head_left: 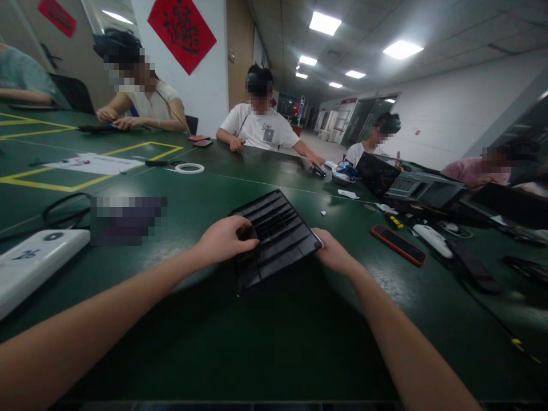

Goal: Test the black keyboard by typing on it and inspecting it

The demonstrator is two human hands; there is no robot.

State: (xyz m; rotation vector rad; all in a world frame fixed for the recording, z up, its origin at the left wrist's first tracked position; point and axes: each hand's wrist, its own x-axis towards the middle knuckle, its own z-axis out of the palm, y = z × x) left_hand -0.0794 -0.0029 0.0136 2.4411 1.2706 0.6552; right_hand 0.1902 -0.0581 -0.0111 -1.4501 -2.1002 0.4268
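Above the table's near part, a flat black panel (278,234) is tilted between my hands, its face crossed by several rows of slats or pocket-like strips. I cannot make out its exact kind. At its left side my left hand (225,238) is closed, thumb and fingers pinching at the strips. My right hand (336,251) grips the right corner from the side and below, its fingertips partly hidden behind the panel. A thin pale edge shows beside the right fingers.
A white device (38,265) lies at left on the green table (265,354). An orange-edged phone (398,244), a white mouse-like object (432,240) and cables are at right. A white tape ring (190,168) lies farther back. Several people sit around the table.
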